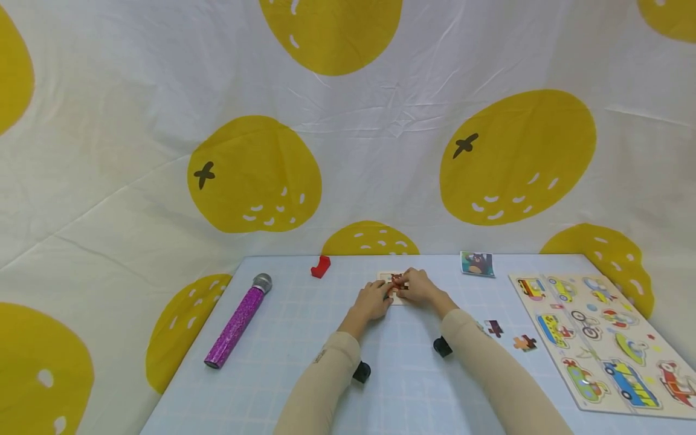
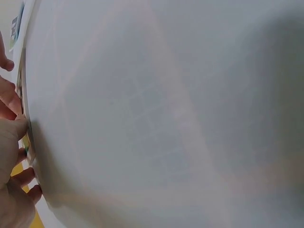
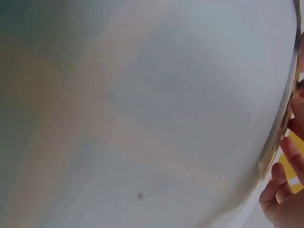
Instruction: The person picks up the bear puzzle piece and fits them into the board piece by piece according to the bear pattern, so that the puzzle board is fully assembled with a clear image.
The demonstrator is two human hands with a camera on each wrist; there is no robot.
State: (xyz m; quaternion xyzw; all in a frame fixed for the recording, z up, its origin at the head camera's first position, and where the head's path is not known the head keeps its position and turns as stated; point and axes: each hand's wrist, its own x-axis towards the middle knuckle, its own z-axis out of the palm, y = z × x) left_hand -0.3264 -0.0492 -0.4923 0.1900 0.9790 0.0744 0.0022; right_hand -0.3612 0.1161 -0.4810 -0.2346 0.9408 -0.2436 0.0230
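On the table's far middle lies a small, pale-bordered puzzle board [image 1: 398, 301] with a brown bear picture, partly covered by both hands. My left hand [image 1: 373, 300] rests at its left side, fingertips reaching onto the picture. From the right, my right hand [image 1: 420, 286] bends over the board, thumb and fingertips together at a puzzle piece mostly hidden beneath them. Both hands' fingertips nearly meet there. In the left wrist view, fingers of the left hand [image 2: 12, 175] lie along the board's edge. The right wrist view has the right hand [image 3: 287, 190] beside the board edge [image 3: 268, 159].
Two loose puzzle pieces, one dark [image 1: 494, 328] and one orange-brown [image 1: 525, 343], lie right of the right arm. Beyond them is a large vehicle puzzle board [image 1: 592, 356]. A bear picture card [image 1: 477, 264], red curved block [image 1: 321, 266] and purple glitter microphone [image 1: 237, 326] lie farther out.
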